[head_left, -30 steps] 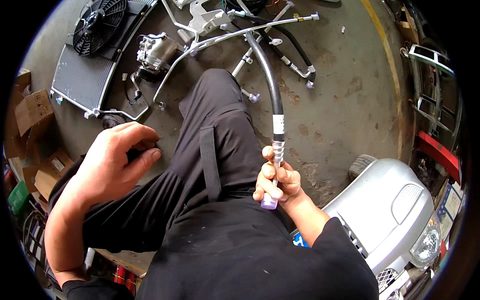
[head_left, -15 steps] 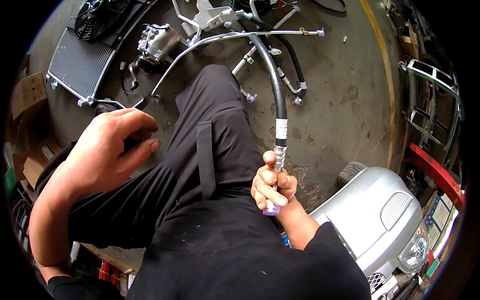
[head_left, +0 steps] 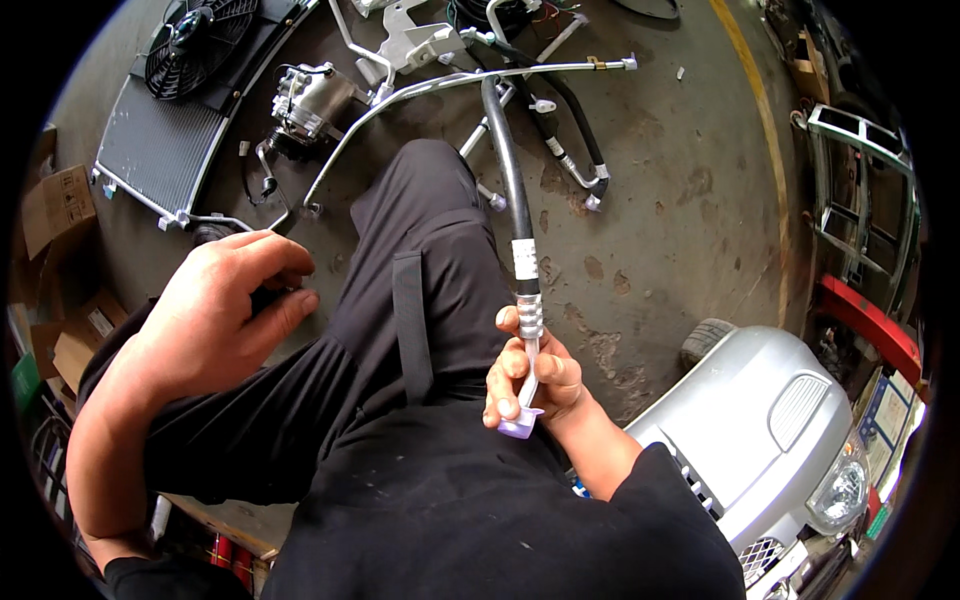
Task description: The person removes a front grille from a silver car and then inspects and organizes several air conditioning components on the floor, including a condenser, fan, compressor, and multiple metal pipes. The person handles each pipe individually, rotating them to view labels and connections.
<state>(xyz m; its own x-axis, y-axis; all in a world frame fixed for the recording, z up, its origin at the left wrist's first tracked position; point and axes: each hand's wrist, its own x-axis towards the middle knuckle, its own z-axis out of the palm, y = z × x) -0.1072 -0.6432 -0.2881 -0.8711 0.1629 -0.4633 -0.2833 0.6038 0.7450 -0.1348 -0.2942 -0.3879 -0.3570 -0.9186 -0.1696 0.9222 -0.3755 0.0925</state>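
Note:
My right hand [head_left: 532, 375] is closed around the metal end fitting of a black rubber hose [head_left: 505, 160]. The hose runs up from my fist, over my black-trousered knee [head_left: 420, 230], to the parts on the floor. A pale purple cap [head_left: 520, 428] sits on the fitting's tip just below my fingers. My left hand [head_left: 215, 315] hovers over my left thigh with thumb and fingers pinched together. I cannot tell whether something small and dark is between them.
On the concrete floor ahead lie a condenser with a black fan [head_left: 170, 130], a compressor [head_left: 312, 98], a long metal pipe [head_left: 450, 80] and more hoses. Cardboard boxes [head_left: 55, 205] stand at left. A silver car front [head_left: 790, 440] and a red frame [head_left: 870, 325] are at right.
The fingers of my left hand have drawn closer to the thumb. My right hand keeps its grip on the hose end and has hardly moved.

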